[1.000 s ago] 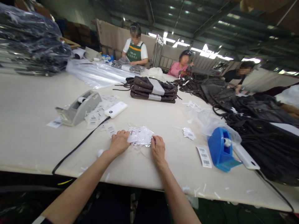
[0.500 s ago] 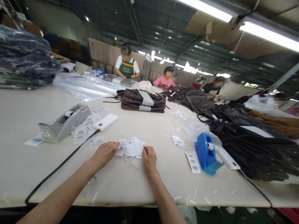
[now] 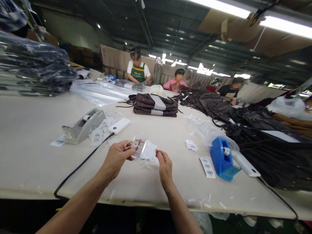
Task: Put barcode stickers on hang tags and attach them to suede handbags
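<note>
In the head view, the left hand [image 3: 117, 159] has its thumb and fingers closed on the left side of a printed card [image 3: 138, 148] with reddish marks. The card overlaps the left part of a clear packet [image 3: 149, 150] of white pieces; whether it lies inside or on top cannot be told. The right hand [image 3: 165, 165] pinches the packet's right edge between thumb and forefinger, so the packet spans the space between the two sets of fingertips, above the pale table [image 3: 136, 191].

Beyond the left fingers, to their left, are a white device [image 3: 119, 125] with a black cable [image 3: 84, 164], scattered labels [image 3: 97, 135] and a grey tape dispenser [image 3: 84, 126]. Straight beyond both hands' fingers sits a banded dark stack [image 3: 156, 105]. To the right of the right fingers lie small white tags [image 3: 191, 145], a barcode strip [image 3: 207, 167] and a blue tape dispenser [image 3: 222, 159]. Farther off, a person in a green apron [image 3: 138, 73] stands across the table.
</note>
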The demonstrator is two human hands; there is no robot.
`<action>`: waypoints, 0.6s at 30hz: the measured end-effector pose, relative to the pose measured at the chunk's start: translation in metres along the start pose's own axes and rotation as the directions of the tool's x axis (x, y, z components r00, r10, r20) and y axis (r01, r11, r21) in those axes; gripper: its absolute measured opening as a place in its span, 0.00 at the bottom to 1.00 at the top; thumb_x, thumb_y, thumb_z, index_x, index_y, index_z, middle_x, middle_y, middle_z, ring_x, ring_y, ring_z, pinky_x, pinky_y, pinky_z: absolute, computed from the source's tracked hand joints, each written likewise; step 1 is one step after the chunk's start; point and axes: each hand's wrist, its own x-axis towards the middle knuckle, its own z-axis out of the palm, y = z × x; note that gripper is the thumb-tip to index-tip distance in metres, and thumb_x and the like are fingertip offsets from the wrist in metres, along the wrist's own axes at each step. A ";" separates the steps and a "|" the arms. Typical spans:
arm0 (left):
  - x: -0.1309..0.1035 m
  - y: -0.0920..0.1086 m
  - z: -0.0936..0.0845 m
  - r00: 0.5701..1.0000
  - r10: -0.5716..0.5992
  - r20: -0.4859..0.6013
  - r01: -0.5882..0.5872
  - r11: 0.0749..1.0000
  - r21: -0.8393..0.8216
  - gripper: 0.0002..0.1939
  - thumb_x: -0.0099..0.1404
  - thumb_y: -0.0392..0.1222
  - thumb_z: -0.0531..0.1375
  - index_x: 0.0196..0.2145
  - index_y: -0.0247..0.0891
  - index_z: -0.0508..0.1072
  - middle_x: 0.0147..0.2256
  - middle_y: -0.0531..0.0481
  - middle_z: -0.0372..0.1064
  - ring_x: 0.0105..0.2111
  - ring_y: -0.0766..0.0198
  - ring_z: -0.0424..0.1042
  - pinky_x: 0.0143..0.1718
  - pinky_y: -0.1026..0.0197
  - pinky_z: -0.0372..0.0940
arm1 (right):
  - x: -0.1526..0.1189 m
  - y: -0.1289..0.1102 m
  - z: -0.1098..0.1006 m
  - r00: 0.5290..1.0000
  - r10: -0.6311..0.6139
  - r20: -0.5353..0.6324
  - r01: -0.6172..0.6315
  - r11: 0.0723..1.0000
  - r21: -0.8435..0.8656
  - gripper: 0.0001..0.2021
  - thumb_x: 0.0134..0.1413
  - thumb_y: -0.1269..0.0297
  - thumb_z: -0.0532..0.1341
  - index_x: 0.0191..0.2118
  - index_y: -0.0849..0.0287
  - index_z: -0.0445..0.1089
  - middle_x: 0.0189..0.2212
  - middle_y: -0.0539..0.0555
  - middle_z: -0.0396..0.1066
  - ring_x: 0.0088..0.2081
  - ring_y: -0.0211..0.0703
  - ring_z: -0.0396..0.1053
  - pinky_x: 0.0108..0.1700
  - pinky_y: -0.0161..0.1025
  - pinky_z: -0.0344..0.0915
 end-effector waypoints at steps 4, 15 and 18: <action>-0.022 -0.012 0.031 0.989 -0.106 0.102 0.130 0.955 -0.268 0.13 0.48 0.41 0.62 0.33 0.34 0.71 0.31 0.51 0.70 0.29 0.66 0.67 0.24 0.67 0.61 | -0.032 -0.041 0.004 0.986 0.107 0.130 -0.141 0.946 0.293 0.12 0.52 0.57 0.57 0.37 0.58 0.71 0.34 0.52 0.72 0.37 0.41 0.67 0.41 0.38 0.62; -0.032 -0.031 0.042 0.890 -0.354 0.286 0.450 0.780 -0.434 0.14 0.50 0.42 0.63 0.35 0.33 0.73 0.33 0.44 0.72 0.33 0.62 0.70 0.31 0.64 0.63 | -0.053 -0.042 -0.045 0.712 -0.698 0.075 0.666 0.638 -0.386 0.12 0.51 0.75 0.58 0.38 0.52 0.72 0.38 0.54 0.66 0.41 0.42 0.64 0.42 0.42 0.61; -0.033 -0.026 0.043 0.867 -0.325 0.378 0.481 0.745 -0.463 0.16 0.53 0.48 0.60 0.35 0.33 0.75 0.37 0.42 0.72 0.35 0.61 0.69 0.34 0.63 0.64 | -0.054 -0.042 -0.053 0.627 -0.767 0.133 0.710 0.493 -0.503 0.12 0.50 0.76 0.59 0.38 0.52 0.71 0.38 0.53 0.67 0.42 0.42 0.64 0.42 0.42 0.60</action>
